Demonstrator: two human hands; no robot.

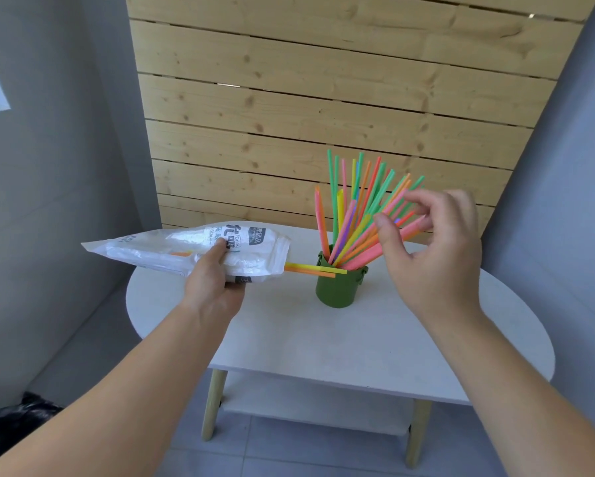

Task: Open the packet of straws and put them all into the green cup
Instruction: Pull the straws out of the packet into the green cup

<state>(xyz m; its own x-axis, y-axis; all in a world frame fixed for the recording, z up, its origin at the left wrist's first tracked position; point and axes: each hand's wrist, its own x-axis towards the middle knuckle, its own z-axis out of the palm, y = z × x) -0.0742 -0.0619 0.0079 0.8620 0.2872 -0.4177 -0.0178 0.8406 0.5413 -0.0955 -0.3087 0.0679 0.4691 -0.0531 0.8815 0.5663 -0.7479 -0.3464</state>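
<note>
Above white surface (323,339): left hand (217,280), fingers closed around straw packet (186,249). Right hand (437,256), fingers spread open beside straws (358,215) fanned in green cup (339,287).

Left hand (217,280) clenched, right hand (437,256) spread

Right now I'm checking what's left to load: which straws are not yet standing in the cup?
The yellow and orange straws poking sideways from the packet held by the left hand; all others stand fanned in the green cup.
</note>
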